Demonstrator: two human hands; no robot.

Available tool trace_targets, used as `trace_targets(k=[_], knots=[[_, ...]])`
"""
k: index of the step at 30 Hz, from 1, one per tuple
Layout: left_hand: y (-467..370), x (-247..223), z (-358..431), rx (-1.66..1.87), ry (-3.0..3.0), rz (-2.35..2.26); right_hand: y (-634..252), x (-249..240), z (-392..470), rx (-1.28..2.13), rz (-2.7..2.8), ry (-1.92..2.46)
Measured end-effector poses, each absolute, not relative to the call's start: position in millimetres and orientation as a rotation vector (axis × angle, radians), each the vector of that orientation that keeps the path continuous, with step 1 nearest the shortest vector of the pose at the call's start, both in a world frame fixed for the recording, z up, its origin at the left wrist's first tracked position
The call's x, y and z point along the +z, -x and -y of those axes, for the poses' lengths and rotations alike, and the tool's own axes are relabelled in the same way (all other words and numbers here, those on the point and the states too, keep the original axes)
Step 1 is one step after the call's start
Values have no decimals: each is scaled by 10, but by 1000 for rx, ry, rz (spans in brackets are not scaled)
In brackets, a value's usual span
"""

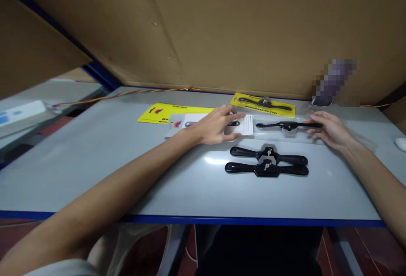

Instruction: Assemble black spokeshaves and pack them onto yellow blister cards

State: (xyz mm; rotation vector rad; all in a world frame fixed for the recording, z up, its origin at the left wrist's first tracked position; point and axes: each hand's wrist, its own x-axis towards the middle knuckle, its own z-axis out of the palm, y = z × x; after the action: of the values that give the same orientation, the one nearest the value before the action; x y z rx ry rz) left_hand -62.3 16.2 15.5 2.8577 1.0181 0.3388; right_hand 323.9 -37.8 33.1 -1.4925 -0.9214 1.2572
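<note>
My left hand [217, 125] lies with its fingers spread over a white printed card [247, 128]. Beneath it is a black spokeshave [234, 123], mostly covered by the hand. At the right, my right hand [331, 130] has its fingers closed about the right handle end of another black spokeshave [287, 125]. This one is seen edge-on above clear plastic packaging [269, 135]. Two more spokeshaves lie nearer to me, one black spokeshave [244, 152] just behind the other spokeshave [266, 168], both with pale metal blades at the middle.
Yellow header cards [171, 112] lie at the back left of the grey table [111, 153]. Behind my hands, a packaged spokeshave [264, 103] rests on a yellow card. A cardboard wall [222, 34] rises behind; a blurred purple object [333, 83] leans there. A twisted cable [133, 92] runs along the back.
</note>
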Motion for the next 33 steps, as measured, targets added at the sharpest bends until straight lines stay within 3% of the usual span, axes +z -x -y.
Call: trace_targets(k=[33], knots=[[581,291,-114,123,-2965,-990,-3219,324,368,1171,953,1453]])
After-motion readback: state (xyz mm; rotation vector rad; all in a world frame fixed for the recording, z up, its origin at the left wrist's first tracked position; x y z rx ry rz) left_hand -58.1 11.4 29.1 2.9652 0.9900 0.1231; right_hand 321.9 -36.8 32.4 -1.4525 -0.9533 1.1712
